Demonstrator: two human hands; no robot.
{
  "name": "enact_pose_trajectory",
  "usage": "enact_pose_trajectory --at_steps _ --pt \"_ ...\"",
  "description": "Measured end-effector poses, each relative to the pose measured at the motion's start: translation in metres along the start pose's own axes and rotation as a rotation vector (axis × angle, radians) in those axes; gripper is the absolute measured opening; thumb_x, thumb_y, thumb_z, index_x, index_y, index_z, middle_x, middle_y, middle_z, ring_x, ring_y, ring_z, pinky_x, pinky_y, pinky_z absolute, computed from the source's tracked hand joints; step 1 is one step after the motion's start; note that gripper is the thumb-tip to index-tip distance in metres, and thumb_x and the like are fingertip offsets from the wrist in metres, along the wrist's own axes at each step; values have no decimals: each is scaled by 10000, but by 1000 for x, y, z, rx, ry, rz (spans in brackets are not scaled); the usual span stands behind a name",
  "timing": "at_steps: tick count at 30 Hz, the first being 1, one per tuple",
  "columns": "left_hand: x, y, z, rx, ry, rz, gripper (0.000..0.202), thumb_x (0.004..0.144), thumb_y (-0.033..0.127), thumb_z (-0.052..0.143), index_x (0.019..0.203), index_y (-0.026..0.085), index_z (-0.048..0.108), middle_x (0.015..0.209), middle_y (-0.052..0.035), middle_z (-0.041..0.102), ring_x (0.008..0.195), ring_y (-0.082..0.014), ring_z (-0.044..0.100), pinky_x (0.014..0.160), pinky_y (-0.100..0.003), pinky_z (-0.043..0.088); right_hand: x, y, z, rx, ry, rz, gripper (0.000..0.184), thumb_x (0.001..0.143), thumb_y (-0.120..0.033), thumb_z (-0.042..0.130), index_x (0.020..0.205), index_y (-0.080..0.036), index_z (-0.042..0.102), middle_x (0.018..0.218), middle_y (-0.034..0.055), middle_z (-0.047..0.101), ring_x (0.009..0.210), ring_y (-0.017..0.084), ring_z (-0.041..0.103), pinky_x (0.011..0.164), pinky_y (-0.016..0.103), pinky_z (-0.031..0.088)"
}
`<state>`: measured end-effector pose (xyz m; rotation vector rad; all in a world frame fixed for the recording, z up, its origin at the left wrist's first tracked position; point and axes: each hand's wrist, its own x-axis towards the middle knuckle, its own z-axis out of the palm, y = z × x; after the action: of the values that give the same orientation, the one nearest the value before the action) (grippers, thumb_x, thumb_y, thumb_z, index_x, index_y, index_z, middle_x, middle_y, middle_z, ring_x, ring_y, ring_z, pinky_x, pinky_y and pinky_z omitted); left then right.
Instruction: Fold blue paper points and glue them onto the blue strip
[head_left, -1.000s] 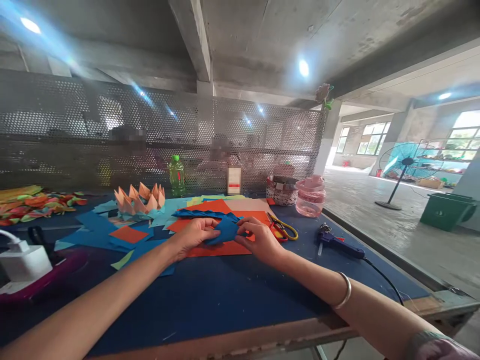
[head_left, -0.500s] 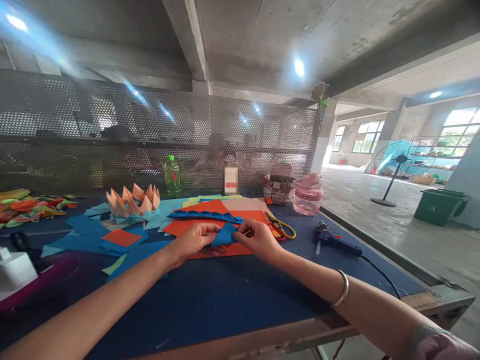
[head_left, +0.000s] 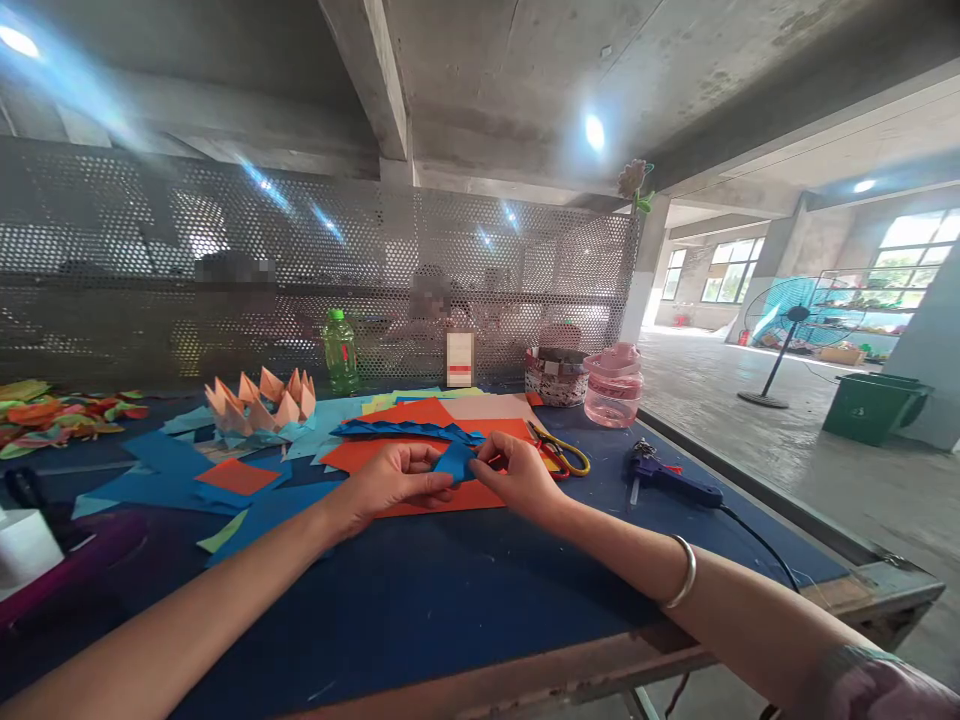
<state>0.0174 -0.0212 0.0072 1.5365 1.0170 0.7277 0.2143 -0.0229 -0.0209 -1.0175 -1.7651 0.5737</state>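
Note:
Between my two hands is a small folded piece of blue paper [head_left: 454, 463]. My left hand [head_left: 397, 474] pinches its left side between thumb and fingers. On its right side, the thumb and fingertips of my right hand [head_left: 516, 470] close on the edge. Just behind lies a long strip of folded blue paper [head_left: 405, 430], resting on sheets of orange paper [head_left: 360, 457]. Scissors [head_left: 562, 450] with yellow and red handles lie right beyond my right hand. An orange folded-paper ring with points [head_left: 262, 402] stands on light blue paper at the left.
A glue gun [head_left: 667, 475] with a cord lies at the right. Behind it stand a pink water jug [head_left: 613, 388], a round basket [head_left: 556, 377] and a green bottle [head_left: 340, 352]. Blue sheets [head_left: 161, 470] spread at left, beside a purple tray [head_left: 82, 565]. A perforated metal screen [head_left: 480, 260] closes the back.
The blue piece has turned and shifted slightly right in my fingers, and my left thumb lies further across it. My view has moved a little; the other things stay put.

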Motion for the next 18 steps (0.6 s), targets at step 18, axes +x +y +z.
enact_pose_trajectory --at_steps 18 --pt "1 -1 -1 -57 11 21 389 659 504 731 836 160 689 773 -60 745 782 -236 703 738 -335 555 -2 0 -1 15 -7 -29 126 754 -249 574 662 -186 514 674 -11 594 644 127 556 641 255 460"
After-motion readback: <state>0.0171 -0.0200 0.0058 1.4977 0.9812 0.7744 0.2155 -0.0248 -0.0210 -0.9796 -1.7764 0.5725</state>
